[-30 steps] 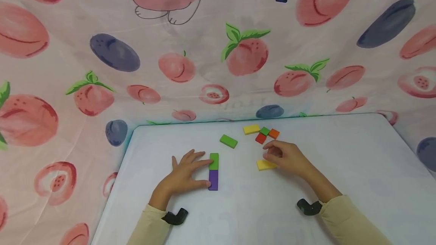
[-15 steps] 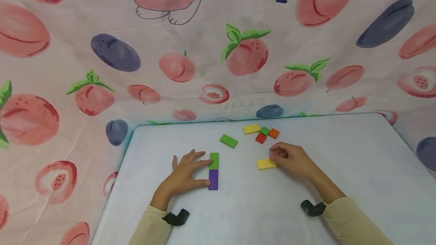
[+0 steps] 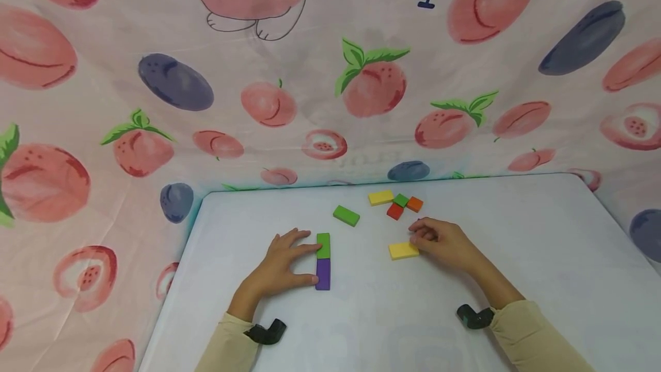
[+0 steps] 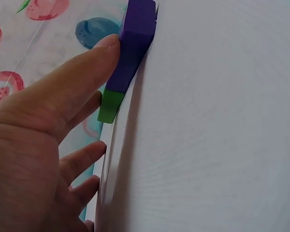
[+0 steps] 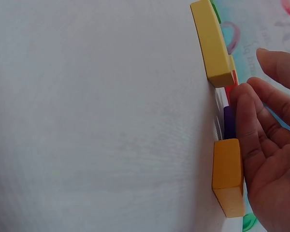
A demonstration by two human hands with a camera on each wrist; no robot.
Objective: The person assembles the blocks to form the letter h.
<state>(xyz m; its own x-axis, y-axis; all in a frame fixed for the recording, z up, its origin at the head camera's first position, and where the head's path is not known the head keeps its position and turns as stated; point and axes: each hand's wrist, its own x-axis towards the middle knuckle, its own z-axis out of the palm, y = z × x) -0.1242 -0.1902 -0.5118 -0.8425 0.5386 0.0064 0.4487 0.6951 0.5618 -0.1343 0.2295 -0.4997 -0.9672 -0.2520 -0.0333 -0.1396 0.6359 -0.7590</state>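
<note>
A green block (image 3: 323, 245) and a purple block (image 3: 322, 274) lie end to end in an upright row in the head view. My left hand (image 3: 276, 266) is beside their left edge, the forefinger touching the green block and the thumb the purple one. My right hand (image 3: 441, 241) hovers low by the right end of a yellow block (image 3: 403, 251), its fingers loosely bent and holding nothing. In the right wrist view an orange block (image 5: 227, 166) and a second purple block (image 5: 229, 123) stand close to its fingers; the head view mostly hides both behind the hand.
Toward the back lie another green block (image 3: 346, 215), a yellow block (image 3: 381, 198), a small green block (image 3: 400, 200), a red block (image 3: 395, 211) and an orange block (image 3: 415, 204). The white table (image 3: 361, 326) meets a fruit-print cloth (image 3: 310, 62) behind it.
My right hand has shifted right, uncovering more of the near yellow block. The left hand keeps its place at the green and purple row.
</note>
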